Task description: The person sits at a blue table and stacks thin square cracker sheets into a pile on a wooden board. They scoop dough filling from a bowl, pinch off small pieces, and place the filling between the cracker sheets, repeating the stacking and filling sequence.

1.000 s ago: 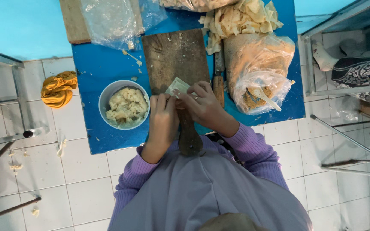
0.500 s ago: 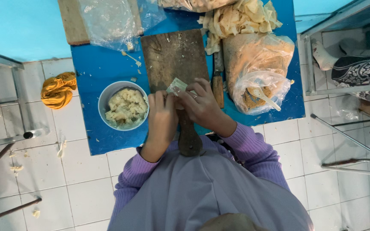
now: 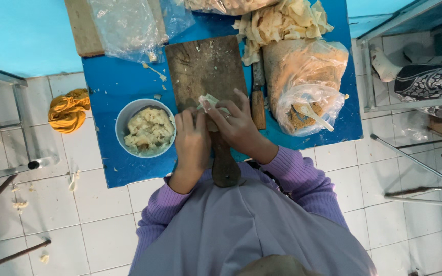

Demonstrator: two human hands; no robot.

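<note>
Both hands pinch a pale wrapper over a wooden board.

The left hand and right hand close their fingertips on the thin pale wrapper, held at the near end of the dark cutting board; a bowl of pale filling sits just left of the left hand; a wooden-handled knife lies right of the board; a clear bag with a spoon rests beyond it; all on a blue table.
</note>
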